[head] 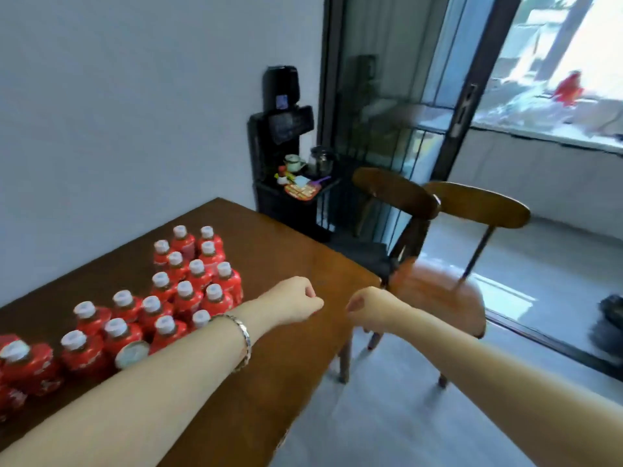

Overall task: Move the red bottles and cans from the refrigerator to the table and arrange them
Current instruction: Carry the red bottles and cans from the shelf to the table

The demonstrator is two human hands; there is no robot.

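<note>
Grip check at mid-frame: my left hand point(296, 301) and right hand point(367, 306) both curl into fists holding nothing, near the right edge of the brown wooden desk point(286, 251). Red white-capped plastic bottles point(188, 294) stand clustered on the desk, lower left. Two wooden chairs point(478, 203) sit right.

two wooden chairs point(475, 203) (backs overlapping) near a black dispenser point(279, 129) and glass door point(381, 79).

Bottles point(188, 291) on table point(286, 251); chairs point(438, 264) right.
</note>
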